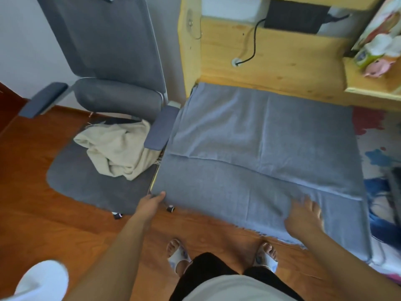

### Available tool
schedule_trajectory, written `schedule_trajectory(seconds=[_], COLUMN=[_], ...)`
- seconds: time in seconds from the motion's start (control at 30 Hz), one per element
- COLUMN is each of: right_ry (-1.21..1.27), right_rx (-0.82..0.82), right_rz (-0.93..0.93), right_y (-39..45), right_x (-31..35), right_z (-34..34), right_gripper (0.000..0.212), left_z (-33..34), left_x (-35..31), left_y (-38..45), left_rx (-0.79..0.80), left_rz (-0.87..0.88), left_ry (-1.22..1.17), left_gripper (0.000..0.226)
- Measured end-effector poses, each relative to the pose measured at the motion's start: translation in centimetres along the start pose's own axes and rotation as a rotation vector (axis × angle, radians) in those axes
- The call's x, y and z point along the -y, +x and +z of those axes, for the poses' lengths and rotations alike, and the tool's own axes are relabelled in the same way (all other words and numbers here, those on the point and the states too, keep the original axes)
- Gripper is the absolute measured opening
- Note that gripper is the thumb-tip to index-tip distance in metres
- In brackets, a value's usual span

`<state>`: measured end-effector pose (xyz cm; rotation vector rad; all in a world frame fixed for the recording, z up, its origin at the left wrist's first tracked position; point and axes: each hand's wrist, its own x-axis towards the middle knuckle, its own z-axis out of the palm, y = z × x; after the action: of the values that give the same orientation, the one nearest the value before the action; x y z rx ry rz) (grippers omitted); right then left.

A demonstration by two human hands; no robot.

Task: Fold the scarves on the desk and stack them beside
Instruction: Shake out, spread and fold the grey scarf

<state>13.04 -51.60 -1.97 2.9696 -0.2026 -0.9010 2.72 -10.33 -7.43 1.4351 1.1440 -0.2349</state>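
Clearly, 1 large grey scarf [260, 148] is spread flat over the wooden desk [271, 61], covering most of its top, w/ its fringed near edge hanging past the desk's front edge. 1 fold line is seen running across the grey scarf from its chair-side edge toward its far side, plus a faint crease down its middle.

Left hand [150, 203] is placed at the grey scarf's near corner, on the chair side; the thumb lies on top of the cloth and the fingers are curled under the edge, so the corner is pinched. Right hand [306, 218] is laid on the grey scarf's near portion, fingers spread wide and fairly straight, palm down, pressing the cloth flat; nothing is gripped by it.

Just beside the grey scarf's chair-side edge, a grey office chair [104, 105] is parked, 1 armrest almost touching the cloth. A crumpled cream scarf [117, 151] is heaped on the chair seat, unfolded.

Beyond the grey scarf, at the desk's back, a black cable [252, 46] is seen running up to a dark device [293, 16]. A colourful mat [377, 153] shows past the grey scarf's far side. Below the hanging edge, 2 feet in pale slippers [178, 255] are seen on the wood floor [32, 203].
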Motion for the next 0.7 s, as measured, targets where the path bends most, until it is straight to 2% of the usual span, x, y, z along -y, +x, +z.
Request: schedule_trajectory(seconds=[0.1,0.17,0.27,0.33,0.37,0.4,0.47,0.53,0.63,0.7], right_ry=[0.080,0.243,0.699,0.972,1.081,1.165,1.230,1.252,1.359,1.438], right_rx=[-0.128,-0.093,0.200,0.453,0.554,0.609,0.598,0.597,0.604,0.636], right_rz=[-0.217,-0.385,-0.381,-0.286,-0.205,-0.124,0.020,0.122,0.156,0.174], right_y=[-1.6,-2.5,-4.7,-6.0,-6.1,-6.1,-5.3,-4.8,-4.9,-5.2], right_x=[4.5,8.7,17.0,22.0,23.7,25.0,26.1,26.7,26.9,26.7], right_z=[-0.1,0.4,0.1,-0.4,0.1,0.3,1.2,1.7,2.0,2.2], right_gripper=[0.056,0.049,0.033,0.036,0.041,0.038,0.029,0.025,0.018,0.021], left_z=[0.9,1.7,3.4,4.4,4.6,4.7,4.6,4.0,3.0,2.6], left_x=[-0.2,-0.8,-1.6,-2.0,-2.1,-1.9,-1.6,-1.1,-0.9,-1.7], left_y=[-1.6,-3.3,-5.3,-6.1,-6.2,-6.2,-6.2,-6.1,-6.0,-5.3], left_rx=[-0.171,-0.208,-0.230,-0.101,-0.019,0.041,0.084,0.103,0.024,-0.058], left_rz=[0.153,0.289,0.599,0.760,0.784,0.781,0.772,0.681,0.442,0.355], left_ry=[0.240,0.325,0.591,0.685,0.682,0.674,0.675,0.625,0.309,0.167], left_gripper=[0.027,0.023,0.017,0.005,0.007,0.013,0.018,0.019,0.017,0.013])
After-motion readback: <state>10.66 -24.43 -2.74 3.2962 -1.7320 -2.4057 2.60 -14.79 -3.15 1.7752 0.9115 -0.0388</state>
